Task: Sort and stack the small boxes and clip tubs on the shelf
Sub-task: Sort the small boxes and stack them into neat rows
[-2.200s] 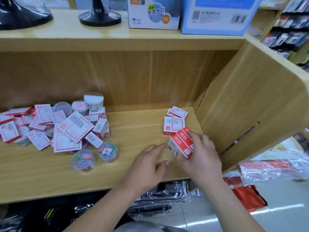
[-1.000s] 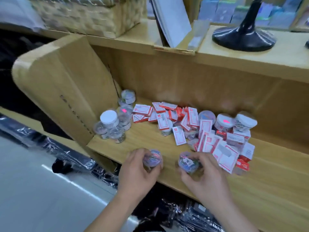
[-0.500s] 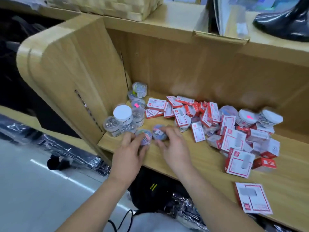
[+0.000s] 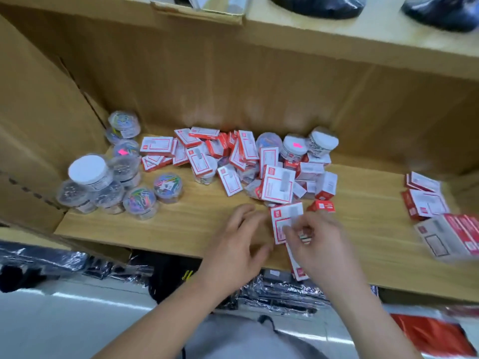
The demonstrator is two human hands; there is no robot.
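Half a second ago both my hands were at the left of the frame, setting down two coloured clip tubs. Those two tubs [image 4: 141, 202] now stand free on the shelf [image 4: 197, 224], just beside the tub group [image 4: 103, 182] against the left wall, so that round of tubs looks finished.

My hands have since come to the lower middle of the frame, at the near edge of the pile [image 4: 248, 161]. My right hand [image 4: 317, 244] pinches a flat red-and-white box [image 4: 282, 221] between thumb and fingertips, with its printed face tipped up toward me. A second box [image 4: 298, 268] shows under that palm near the shelf's front edge. I cannot tell whether I am holding it too. My left hand [image 4: 239, 238] is released, fingers spread and loose, just left of the pinched box and holding nothing. The blur hides whether it touches the box.

I take this to mean I have switched from tubs to boxes. The sorted boxes [image 4: 425, 200] sit well apart at the right edge of the frame, so I judge this box should go there.

Much is left to do. The pile in the middle of the frame is still a jumble of boxes lying at all angles. At least three tubs [image 4: 294, 149] remain at its upper right, and another is half buried under the boxes.
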